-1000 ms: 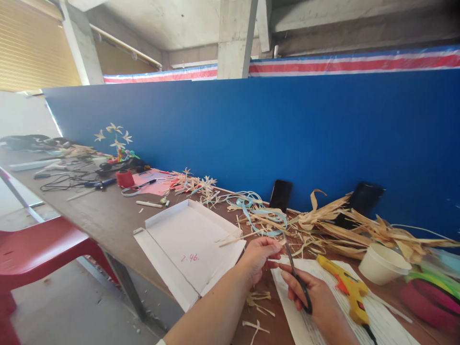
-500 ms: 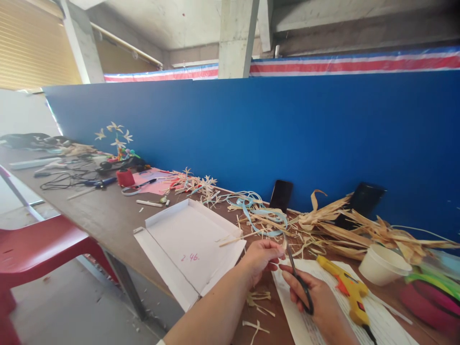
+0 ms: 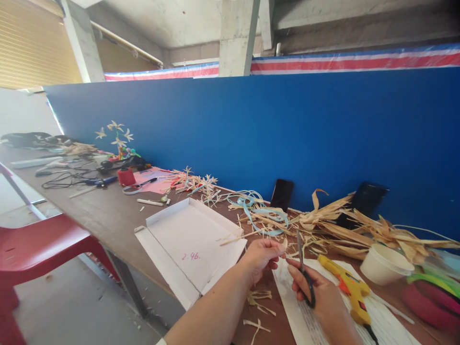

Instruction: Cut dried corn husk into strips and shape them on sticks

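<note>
Between thumb and fingertips, my left hand (image 3: 264,258) pinches a small pale piece of corn husk (image 3: 285,243). Black-handled scissors (image 3: 301,251) are in my right hand (image 3: 316,292), their blades pointing up and away, just right of the husk piece and apart from it. Below both hands lies a printed paper sheet (image 3: 287,299), with a yellow glue gun (image 3: 348,287) on it to the right. Cut husk scraps (image 3: 260,297) are scattered on the table below my left hand.
A shallow white box (image 3: 194,235) lies left of my hands. Behind are light-blue ribbon (image 3: 251,211), dry husks (image 3: 330,215) and a dark phone (image 3: 282,194) leaning on the blue partition (image 3: 323,134). At right stands a white cup (image 3: 384,263). Husk flowers (image 3: 206,182) lie farther left.
My right hand with the scissors has moved slightly right, so the blades are now away from the husk piece. My left hand keeps its pinch in nearly the same place.
</note>
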Available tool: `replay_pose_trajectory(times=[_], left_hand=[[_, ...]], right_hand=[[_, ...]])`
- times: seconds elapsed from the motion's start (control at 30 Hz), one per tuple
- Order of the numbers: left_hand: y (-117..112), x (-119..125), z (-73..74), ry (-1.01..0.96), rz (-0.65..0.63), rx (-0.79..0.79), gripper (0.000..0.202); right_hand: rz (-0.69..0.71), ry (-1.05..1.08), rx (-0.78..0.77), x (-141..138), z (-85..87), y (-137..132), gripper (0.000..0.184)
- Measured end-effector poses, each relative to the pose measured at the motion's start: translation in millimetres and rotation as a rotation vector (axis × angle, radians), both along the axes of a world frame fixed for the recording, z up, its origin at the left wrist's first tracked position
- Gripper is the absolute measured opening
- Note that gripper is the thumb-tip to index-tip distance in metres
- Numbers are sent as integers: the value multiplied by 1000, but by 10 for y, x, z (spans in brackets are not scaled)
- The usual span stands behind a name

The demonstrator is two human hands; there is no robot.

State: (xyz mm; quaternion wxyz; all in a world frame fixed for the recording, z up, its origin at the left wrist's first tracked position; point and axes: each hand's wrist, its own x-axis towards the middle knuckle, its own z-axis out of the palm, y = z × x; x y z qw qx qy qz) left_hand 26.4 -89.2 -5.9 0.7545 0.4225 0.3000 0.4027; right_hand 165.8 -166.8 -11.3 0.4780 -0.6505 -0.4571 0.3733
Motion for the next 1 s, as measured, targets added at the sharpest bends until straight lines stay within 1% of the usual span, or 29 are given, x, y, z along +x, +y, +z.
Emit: replay_pose_trajectory(times=[0.07,0.13,0.23,0.33,0.43,0.57,0.63,0.7,0.8,0.9,1.0], left_hand=[[-9,-2,2,16,-8,26,39],[-25,-3,4,74,-27,66,38],[-51,-1,6,161,-87,143,37],[-63,10,0,181,-124,191,39],[-62,27,-15,183,-136,222,40],[-72,41,-19,207,-161,267,38],[-82,42,-14,218,-176,265,38],[-88,41,-14,215,-184,213,39],[-80,33,-33,163,-256,40,42],[-59,13,-62,75,-382,-103,34],[-44,-10,-76,-2,-467,-199,24]], right_hand=[[-80,30,64,30,-7,6,58],[-132,92,133,53,-13,13,63],[-137,200,195,59,-7,17,65],[-119,281,194,41,6,15,60],[-129,277,187,32,0,12,58],[-144,223,200,43,-22,12,61],[-148,207,206,48,-24,14,61],[-153,201,213,48,-22,18,60],[-140,220,229,39,-17,22,58],[-97,267,247,23,-9,15,59],[-55,309,250,6,10,-9,58]])
